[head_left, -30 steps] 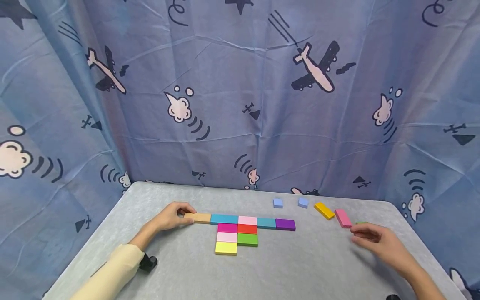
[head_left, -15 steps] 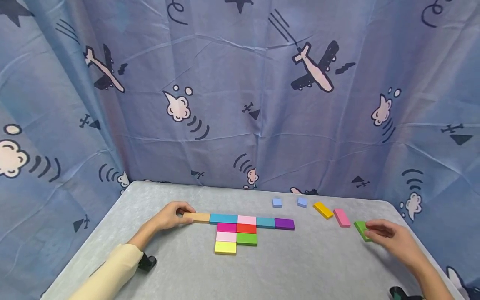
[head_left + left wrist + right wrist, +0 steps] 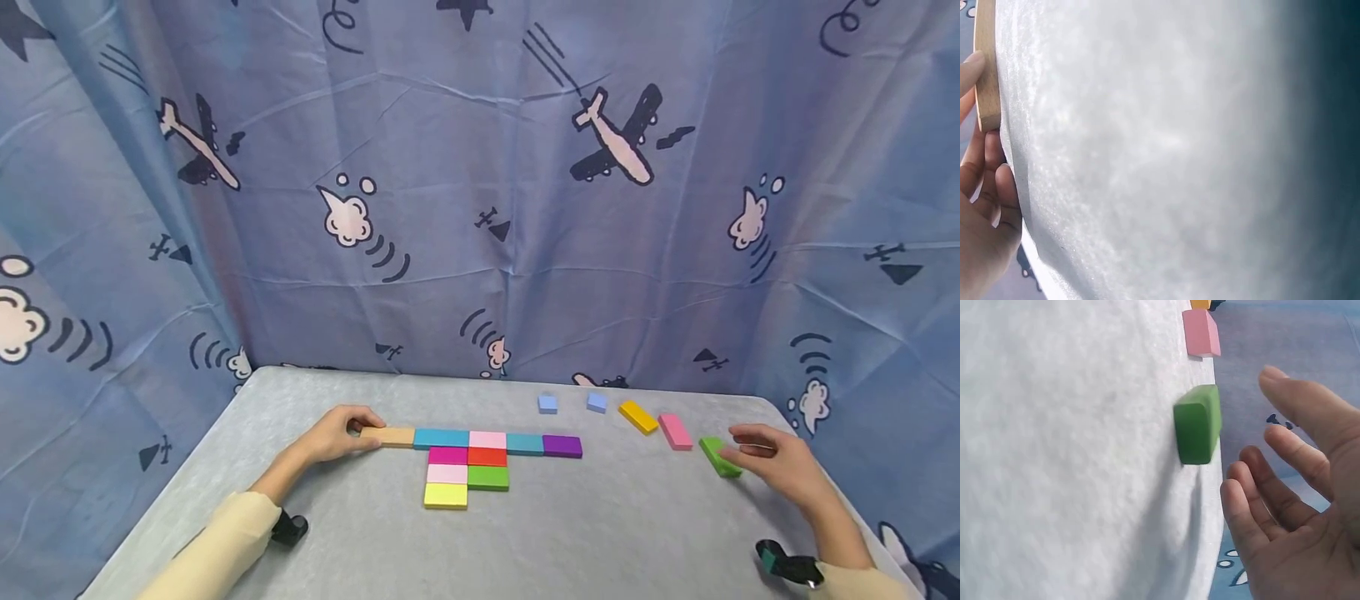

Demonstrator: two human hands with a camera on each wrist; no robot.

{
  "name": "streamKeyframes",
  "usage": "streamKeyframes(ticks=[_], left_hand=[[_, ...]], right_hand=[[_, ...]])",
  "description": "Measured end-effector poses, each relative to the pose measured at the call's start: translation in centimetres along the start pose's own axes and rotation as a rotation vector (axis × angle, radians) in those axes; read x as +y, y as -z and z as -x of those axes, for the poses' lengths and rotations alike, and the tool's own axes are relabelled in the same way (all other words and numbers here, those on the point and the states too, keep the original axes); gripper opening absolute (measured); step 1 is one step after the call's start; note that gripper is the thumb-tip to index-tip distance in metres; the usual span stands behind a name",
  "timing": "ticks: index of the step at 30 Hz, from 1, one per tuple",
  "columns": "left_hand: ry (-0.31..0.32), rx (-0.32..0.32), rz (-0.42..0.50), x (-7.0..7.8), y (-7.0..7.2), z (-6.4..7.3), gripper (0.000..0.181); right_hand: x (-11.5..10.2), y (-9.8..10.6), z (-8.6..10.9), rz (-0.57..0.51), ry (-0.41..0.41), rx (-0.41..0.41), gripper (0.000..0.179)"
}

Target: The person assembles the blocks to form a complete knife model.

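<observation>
My left hand holds the left end of a tan wooden block between thumb and fingers, and the left wrist view shows the thumb against that block's side. The tan block lies at the left end of a row with a blue block, a pale pink one, a teal one and a purple block. Below the row, magenta, red, pale pink, green and yellow blocks lie edge to edge. My right hand hovers beside a loose green block, fingers spread apart and holding nothing.
Farther back on the grey-white table lie a pink block, an orange-yellow block and two small light-blue blocks, one right of the other. A patterned blue curtain hangs behind the table's back edge.
My right hand has moved rightward from beside the pink block, uncovering the loose green block, and its fingers now sit slightly higher and wider apart. The left hand stays on the tan block.
</observation>
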State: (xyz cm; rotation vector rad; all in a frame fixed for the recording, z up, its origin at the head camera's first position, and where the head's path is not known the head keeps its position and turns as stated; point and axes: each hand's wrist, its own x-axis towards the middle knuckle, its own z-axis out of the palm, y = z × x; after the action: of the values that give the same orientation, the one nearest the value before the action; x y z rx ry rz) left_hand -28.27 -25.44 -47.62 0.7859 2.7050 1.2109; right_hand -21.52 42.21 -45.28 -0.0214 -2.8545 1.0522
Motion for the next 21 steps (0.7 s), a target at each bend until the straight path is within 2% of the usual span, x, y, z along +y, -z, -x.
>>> streamKeyframes(ticks=[7,16,21], left_hand=[[-0.009,0.003,-0.003,-0.2,0.0,0.2,0.019],[-0.027,0.009,-0.005,0.0,-0.1,0.2,0.018],[-0.008,0.006,-0.002,0.1,0.0,0.1,0.019]], right_hand=[[0.5,-1.3,-0.8,-0.036,0.012,-0.028,0.064],[0.9,-1.7,-1.1,0.008,-0.026,0.008,0.059],[1.0,-1.7,-0.7,0.001,-0.024,0.032,0.052]])
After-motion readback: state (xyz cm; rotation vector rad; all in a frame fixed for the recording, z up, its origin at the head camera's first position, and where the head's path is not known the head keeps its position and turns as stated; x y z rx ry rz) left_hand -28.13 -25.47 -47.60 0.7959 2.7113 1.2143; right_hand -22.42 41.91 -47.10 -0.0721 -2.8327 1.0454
